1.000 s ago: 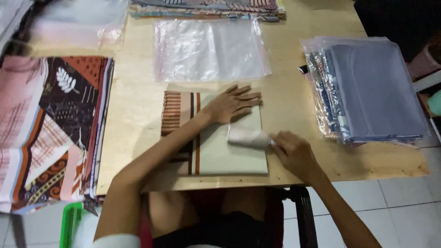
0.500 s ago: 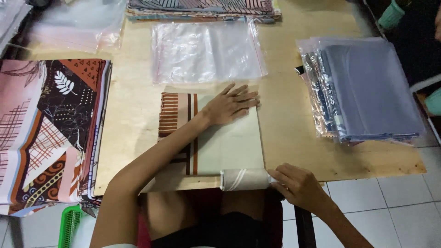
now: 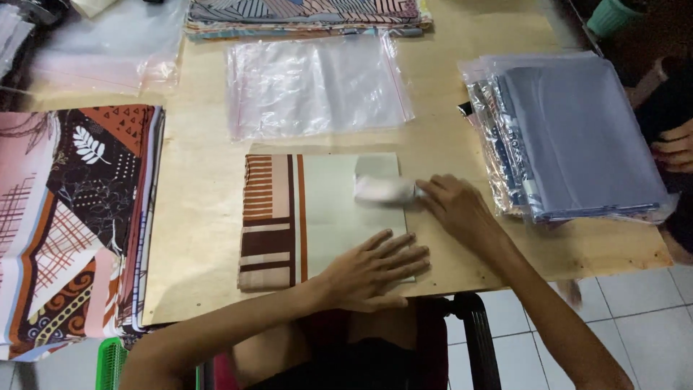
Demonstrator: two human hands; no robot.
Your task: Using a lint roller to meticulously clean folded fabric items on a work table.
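A folded cloth (image 3: 317, 209), pale green with a brown and orange striped band on its left, lies flat on the wooden table (image 3: 195, 224). My left hand (image 3: 375, 269) rests flat with spread fingers on the cloth's near right corner. At the cloth's far right corner, my right hand (image 3: 455, 208) grips a small white roller-like object (image 3: 382, 189) that lies on the fabric. An empty clear plastic bag (image 3: 317, 83) lies just beyond the cloth.
A stack of patterned fabrics (image 3: 65, 224) covers the table's left end. Bagged blue-grey cloths (image 3: 570, 137) are piled at the right. More folded fabrics (image 3: 303, 14) and clear bags (image 3: 108, 50) lie at the back. Another person's hand (image 3: 675, 148) shows at the right edge.
My right hand has carried the white object from the cloth's near edge up to its far right corner. My left hand has shifted from the far part of the cloth to its near corner.
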